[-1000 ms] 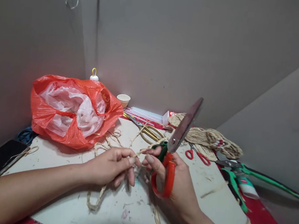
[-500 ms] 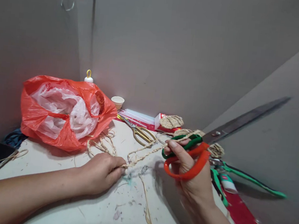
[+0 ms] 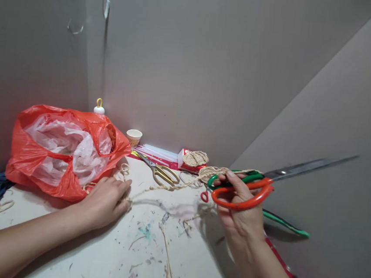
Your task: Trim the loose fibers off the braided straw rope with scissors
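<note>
My right hand (image 3: 245,219) is closed around a pair of large scissors (image 3: 243,201) with one orange-red and one green handle loop. Their long dark blades point to the right, over the table's edge. Between my two hands stretches a twisted straw-coloured cord (image 3: 171,185), one end running up along the thumb of my right hand by the green loop. My left hand (image 3: 109,199), low over the table beside the red bag, has its fingers closed on the other end of the cord. More cord (image 3: 123,171) lies behind that hand.
A red plastic bag (image 3: 68,156) with white plastic inside stands left. Along the back are a paper cup (image 3: 134,137), gold-handled scissors (image 3: 165,175), white sticks (image 3: 159,153) and coiled woven pieces (image 3: 196,158). Green-handled pliers (image 3: 287,224) lie right; a thin dry strip (image 3: 167,264) lies in front.
My left hand has moved left with its end of the cord, and the looped cord is now drawn out straighter. The scissors' blades have tipped lower. The camera view has shifted.
</note>
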The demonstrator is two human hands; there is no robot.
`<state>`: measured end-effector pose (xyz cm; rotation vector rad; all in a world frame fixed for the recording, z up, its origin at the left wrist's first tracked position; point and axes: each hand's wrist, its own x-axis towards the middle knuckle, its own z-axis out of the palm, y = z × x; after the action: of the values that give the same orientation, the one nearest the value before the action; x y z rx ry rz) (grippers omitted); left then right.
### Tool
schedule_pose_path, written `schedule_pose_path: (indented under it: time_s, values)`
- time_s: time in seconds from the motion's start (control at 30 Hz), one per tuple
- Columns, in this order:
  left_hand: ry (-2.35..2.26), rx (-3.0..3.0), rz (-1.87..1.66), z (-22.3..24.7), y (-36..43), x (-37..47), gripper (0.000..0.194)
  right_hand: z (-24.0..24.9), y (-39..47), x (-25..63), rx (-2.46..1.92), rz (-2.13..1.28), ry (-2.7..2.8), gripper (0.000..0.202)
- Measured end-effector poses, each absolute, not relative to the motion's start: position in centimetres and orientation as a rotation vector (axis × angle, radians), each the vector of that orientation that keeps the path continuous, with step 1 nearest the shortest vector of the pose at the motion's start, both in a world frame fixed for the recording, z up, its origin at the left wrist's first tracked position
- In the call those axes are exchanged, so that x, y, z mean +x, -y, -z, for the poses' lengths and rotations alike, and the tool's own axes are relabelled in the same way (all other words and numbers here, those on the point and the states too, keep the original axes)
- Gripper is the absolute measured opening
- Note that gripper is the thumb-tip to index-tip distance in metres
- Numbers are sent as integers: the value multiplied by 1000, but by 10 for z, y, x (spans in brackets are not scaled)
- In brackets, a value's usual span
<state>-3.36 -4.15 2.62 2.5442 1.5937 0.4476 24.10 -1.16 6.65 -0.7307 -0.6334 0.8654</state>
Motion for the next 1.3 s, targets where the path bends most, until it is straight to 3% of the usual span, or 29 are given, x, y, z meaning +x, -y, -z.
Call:
schedule_pose_path:
  time_s: [0.13, 0.27, 0.47, 0.6, 0.83, 1.07, 1.3]
  values:
    - [-1439, 2387, -739, -48, 57, -32, 65, -60, 15, 236, -764, -1001, 799, 23]
    - [-1351, 2200, -965, -64, 67, -27, 52, -54, 28, 220, -777, -1108, 948, 18]
    - [-967, 2031, -837, -54, 72, -18, 48, -52, 54, 195, -744, -1330, 1122, 14]
    - [-733, 1940, -748, -53, 76, -15, 35, -52, 58, 191, -725, -1337, 1129, 16]
    - [-708, 1369, -640, -48, 73, -13, 31, -52, 50, 200, -793, -1244, 1094, 21]
    - [-788, 1281, -586, -39, 65, -12, 35, -43, 42, 198, -960, -1072, 1196, 29]
    - [-789, 1154, -649, -29, 64, -8, 31, -40, 39, 194, -996, -1229, 1180, 36]
